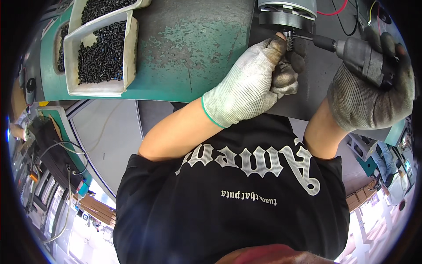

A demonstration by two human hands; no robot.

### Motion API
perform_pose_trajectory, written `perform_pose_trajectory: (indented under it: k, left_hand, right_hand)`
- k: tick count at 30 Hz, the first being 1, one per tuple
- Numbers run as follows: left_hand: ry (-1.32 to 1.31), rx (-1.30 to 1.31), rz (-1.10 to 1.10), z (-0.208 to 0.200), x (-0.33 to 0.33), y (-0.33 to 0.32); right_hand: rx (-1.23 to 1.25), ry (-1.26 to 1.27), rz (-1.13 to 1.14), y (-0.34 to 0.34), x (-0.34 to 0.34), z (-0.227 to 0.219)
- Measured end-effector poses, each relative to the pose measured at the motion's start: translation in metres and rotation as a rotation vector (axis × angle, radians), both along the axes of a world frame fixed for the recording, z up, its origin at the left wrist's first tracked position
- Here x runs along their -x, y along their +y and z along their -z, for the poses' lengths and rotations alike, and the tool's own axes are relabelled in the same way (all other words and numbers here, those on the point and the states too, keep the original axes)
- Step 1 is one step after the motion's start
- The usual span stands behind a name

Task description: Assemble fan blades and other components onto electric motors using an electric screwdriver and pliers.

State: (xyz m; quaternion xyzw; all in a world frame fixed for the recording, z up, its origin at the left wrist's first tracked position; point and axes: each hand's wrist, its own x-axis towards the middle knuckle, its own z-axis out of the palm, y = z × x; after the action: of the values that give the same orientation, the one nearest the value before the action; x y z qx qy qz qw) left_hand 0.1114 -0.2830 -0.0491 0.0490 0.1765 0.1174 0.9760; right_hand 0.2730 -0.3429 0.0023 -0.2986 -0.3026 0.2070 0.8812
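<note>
- Right gloved hand: grasping grey power driver, bit beside coil spring.
- Left gloved hand: curled at coil spring; cannot tell whether gripping.
- Coil spring: near side of cylindrical unit.
- Left: white bin, black parts.

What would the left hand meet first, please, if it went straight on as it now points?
Probably the black ring on the grey cylindrical housing, beyond the left hand; depth is unclear.

Scuffed green worktop; brown panels and bright white light low on the left.
</note>
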Motion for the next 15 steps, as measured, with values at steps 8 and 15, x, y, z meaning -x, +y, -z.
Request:
perform_pose_trajectory:
  k: [8,15]
  left_hand:
    - [0.200,-0.069,-0.076,-0.012,0.003,-0.001]
    - [0.671,-1.409,-0.163,-0.011,-0.001,0.003]
  right_hand:
    - [0.566,-0.869,0.858,0.014,0.017,0.005]
    - [0.003,0.038,-0.172,-0.056,-0.071,-0.050]
